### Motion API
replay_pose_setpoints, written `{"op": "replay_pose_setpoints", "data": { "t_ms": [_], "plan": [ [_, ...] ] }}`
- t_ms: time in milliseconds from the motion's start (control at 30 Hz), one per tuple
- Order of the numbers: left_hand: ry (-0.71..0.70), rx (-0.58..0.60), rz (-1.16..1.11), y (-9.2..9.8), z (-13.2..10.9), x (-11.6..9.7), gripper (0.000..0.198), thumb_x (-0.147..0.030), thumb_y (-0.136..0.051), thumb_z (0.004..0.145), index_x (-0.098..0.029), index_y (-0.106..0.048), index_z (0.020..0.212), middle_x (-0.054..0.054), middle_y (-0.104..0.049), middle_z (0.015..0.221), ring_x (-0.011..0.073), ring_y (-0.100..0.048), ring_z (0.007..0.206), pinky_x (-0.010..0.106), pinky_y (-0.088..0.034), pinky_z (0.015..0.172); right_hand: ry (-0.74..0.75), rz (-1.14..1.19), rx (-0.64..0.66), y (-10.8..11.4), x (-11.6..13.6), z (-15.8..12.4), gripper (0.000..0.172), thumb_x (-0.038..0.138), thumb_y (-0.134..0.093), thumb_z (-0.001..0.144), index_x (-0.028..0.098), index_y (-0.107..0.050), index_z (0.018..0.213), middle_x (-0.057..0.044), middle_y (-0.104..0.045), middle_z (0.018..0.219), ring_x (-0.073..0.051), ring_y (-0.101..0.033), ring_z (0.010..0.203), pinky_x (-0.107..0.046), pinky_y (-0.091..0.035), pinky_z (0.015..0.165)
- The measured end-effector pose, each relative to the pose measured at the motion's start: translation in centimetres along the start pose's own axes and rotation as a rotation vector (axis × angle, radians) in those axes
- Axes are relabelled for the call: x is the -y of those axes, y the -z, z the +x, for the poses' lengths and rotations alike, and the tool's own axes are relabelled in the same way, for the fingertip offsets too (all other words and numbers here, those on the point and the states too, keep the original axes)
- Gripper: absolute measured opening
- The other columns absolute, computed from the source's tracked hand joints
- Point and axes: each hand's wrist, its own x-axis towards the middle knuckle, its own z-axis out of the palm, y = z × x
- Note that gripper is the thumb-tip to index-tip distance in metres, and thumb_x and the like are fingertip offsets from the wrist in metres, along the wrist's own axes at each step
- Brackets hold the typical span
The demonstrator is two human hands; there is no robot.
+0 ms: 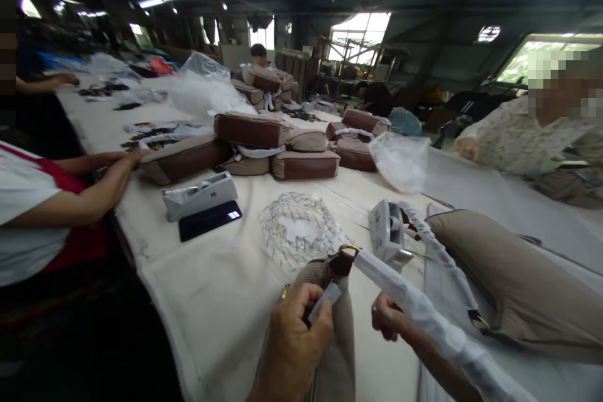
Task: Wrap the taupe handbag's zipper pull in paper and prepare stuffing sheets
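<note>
At the bottom centre my left hand (294,339) is closed on the top edge of a taupe handbag (336,352), pinching a small white strip by its gold ring (347,250). My right hand (389,320) is curled just beside it, under the bag's white-wrapped strap (424,314). What the right fingers grip is hidden by the strap.
A second taupe bag (522,289) lies at right with a white tape dispenser (387,232) beside it. Clear plastic wrap (299,229), another dispenser (200,195), a dark phone (210,220) and stacked brown bags (277,147) sit on the cloth-covered table. Other people work at left and right.
</note>
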Motion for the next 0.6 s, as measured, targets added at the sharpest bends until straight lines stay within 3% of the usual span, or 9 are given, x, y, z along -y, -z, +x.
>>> {"op": "replay_pose_setpoints", "data": {
  "t_ms": [133, 200, 367, 600],
  "plan": [
    [-0.157, -0.053, 0.133, -0.3, -0.6, 0.0, 0.011, -0.021, -0.052, 0.078, -0.018, -0.059, 0.070, 0.000, -0.059, 0.062, 0.0121, -0.053, 0.057, 0.021, -0.038, 0.055, 0.149, 0.092, 0.246, -4.0, 5.4, -2.0, 0.030, 0.049, -0.069, 0.066, 0.020, -0.060, 0.064, -0.002, -0.057, 0.060, -0.013, -0.046, 0.054, -0.024, -0.035, 0.052],
    [-0.193, -0.046, 0.157, -0.3, -0.7, 0.0, 0.012, -0.020, -0.051, 0.079, -0.018, -0.059, 0.071, 0.001, -0.062, 0.065, 0.0134, -0.056, 0.060, 0.022, -0.040, 0.056, 0.146, 0.103, 0.298, -5.2, 7.1, -2.1, 0.031, 0.048, -0.070, 0.067, 0.018, -0.060, 0.062, -0.002, -0.056, 0.060, -0.011, -0.045, 0.055, -0.023, -0.034, 0.051],
    [-0.268, -0.086, 0.206, -0.3, -0.8, 0.7, 0.010, -0.014, -0.049, 0.078, -0.017, -0.058, 0.075, 0.004, -0.064, 0.069, 0.0157, -0.061, 0.064, 0.024, -0.042, 0.057, 0.041, -0.012, 0.258, -5.5, 8.8, -0.9, 0.040, 0.053, -0.073, 0.061, 0.015, -0.059, 0.060, -0.001, -0.054, 0.055, -0.009, -0.041, 0.049, -0.022, -0.029, 0.047],
    [-0.400, -0.188, 0.245, -1.6, -0.7, 1.8, 0.011, -0.011, -0.048, 0.079, -0.019, -0.055, 0.074, 0.003, -0.062, 0.065, 0.0153, -0.061, 0.060, 0.025, -0.042, 0.056, -0.079, -0.114, 0.151, -6.0, 9.9, -1.0, 0.031, 0.046, -0.072, 0.062, 0.018, -0.060, 0.056, 0.000, -0.057, 0.050, -0.009, -0.043, 0.046, -0.021, -0.028, 0.045]
  ]
}}
